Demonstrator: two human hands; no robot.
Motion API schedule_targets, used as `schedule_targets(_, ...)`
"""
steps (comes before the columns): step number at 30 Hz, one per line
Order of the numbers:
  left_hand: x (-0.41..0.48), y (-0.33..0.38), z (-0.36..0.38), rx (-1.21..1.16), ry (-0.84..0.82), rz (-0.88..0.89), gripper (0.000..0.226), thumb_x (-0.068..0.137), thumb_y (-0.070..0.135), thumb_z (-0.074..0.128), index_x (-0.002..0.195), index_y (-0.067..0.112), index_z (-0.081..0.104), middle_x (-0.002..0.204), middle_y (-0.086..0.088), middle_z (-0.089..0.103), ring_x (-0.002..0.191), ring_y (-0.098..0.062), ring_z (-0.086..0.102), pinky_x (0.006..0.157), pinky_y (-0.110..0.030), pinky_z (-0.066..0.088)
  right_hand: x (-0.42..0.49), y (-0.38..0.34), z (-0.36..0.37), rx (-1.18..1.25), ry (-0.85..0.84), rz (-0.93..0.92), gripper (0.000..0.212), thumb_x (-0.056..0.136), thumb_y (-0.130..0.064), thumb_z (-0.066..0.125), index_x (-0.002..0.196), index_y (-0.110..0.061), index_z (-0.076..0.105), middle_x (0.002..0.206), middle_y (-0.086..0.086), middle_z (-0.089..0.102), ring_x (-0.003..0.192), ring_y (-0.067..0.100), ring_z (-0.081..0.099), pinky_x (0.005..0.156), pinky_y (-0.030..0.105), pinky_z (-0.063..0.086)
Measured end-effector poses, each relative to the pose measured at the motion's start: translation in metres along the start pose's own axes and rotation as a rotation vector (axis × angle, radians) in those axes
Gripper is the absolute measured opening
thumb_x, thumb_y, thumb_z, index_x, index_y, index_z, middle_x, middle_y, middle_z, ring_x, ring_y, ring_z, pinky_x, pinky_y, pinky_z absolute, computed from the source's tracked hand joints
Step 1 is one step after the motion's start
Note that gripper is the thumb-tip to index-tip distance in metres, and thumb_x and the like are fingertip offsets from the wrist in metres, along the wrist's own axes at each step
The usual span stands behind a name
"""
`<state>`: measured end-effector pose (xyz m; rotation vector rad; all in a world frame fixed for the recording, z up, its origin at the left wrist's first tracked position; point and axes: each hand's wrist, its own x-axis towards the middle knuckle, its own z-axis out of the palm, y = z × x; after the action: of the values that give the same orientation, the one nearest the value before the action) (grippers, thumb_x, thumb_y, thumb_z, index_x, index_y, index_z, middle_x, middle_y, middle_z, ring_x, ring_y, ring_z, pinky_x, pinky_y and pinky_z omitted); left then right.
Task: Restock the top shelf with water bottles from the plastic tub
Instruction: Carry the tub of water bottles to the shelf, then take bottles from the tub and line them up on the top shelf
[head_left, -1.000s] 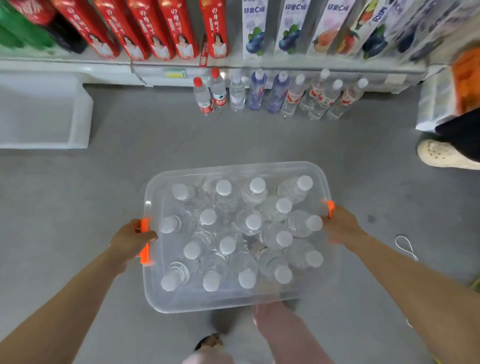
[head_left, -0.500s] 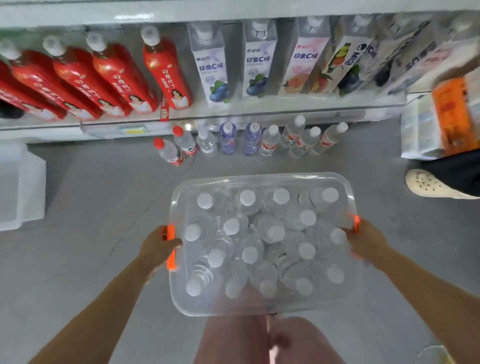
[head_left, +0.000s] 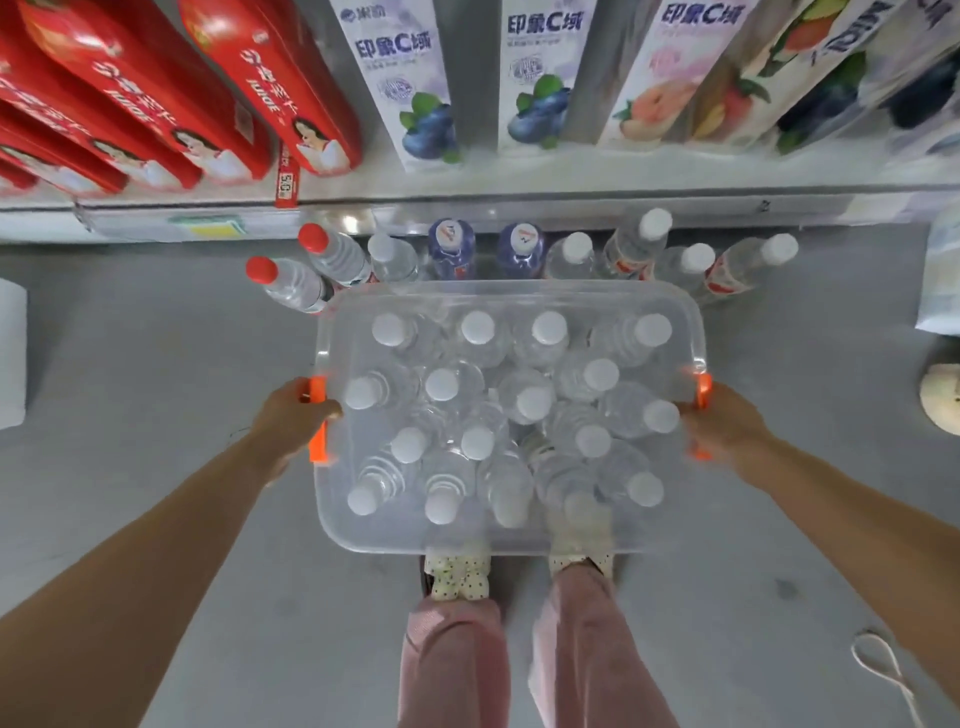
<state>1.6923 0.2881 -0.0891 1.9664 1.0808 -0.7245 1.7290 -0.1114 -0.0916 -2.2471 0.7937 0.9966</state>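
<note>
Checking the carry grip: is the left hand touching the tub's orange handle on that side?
Touching. Head view: the left hand wraps its fingers round the orange handle of the plastic tub.

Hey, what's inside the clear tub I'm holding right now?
The tub holds clear water bottles with white caps, standing packed together. Their bases and the tub's floor are blurred and mostly covered.

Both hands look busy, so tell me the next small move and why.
Probably lower the tub onto the floor, short of the row of bottles standing there. The left hand and right hand each grip an orange handle, so neither is free to lift out a water bottle.
</note>
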Motion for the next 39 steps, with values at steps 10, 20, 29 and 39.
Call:
schedule_targets(10, 0.057, -0.005, 0.018, -0.032, -0.013, -0.009, 0.017, 0.079, 0.003, 0.061, 0.078, 0.019, 0.053, 0.073, -0.005, 0.053, 0.074, -0.026, 0.051, 0.075, -0.037, 0.044, 0.051, -0.009, 0.029, 0.058, -0.02, -0.003, 0.029, 0.082, -0.017, 0.067, 0.11, -0.011, 0.061, 0.094, 0.019, 0.067, 0.083, 0.038, 0.067, 0.073, 0.054, 0.056)
schedule_targets(20, 0.077, -0.007, 0.018, -0.028, -0.033, -0.033, 0.021, 0.08, 0.004, 0.063, 0.099, 0.012, 0.059, 0.083, -0.012, 0.055, 0.08, -0.026, 0.052, 0.084, -0.043, 0.048, 0.068, -0.011, 0.045, 0.097, -0.008, 0.034, 0.039, 0.085, -0.013, 0.065, 0.123, -0.012, 0.055, 0.104, 0.019, 0.062, 0.09, 0.037, 0.061, 0.076, 0.055, 0.055)
schedule_targets(29, 0.077, -0.014, 0.024, -0.06, 0.014, 0.004, 0.027, 0.084, 0.007, 0.061, 0.111, 0.009, 0.056, 0.093, -0.01, 0.054, 0.087, -0.024, 0.049, 0.075, -0.034, 0.04, 0.079, -0.003, 0.062, 0.056, 0.163, 0.029, 0.042, 0.085, -0.012, 0.058, 0.126, -0.008, 0.054, 0.113, 0.022, 0.062, 0.104, 0.043, 0.059, 0.085, 0.056, 0.05)
schedule_targets(39, 0.042, 0.006, 0.027, 0.2, 0.24, 0.552, 0.076, 0.087, -0.004, 0.045, 0.149, 0.005, 0.002, 0.157, -0.014, 0.0, 0.145, -0.026, -0.001, 0.115, -0.032, 0.003, -0.02, -0.053, 0.087, -0.007, 0.532, -0.73, 0.048, 0.078, -0.001, 0.054, 0.126, 0.005, 0.046, 0.13, 0.026, 0.04, 0.121, 0.032, 0.04, 0.106, 0.025, 0.032)
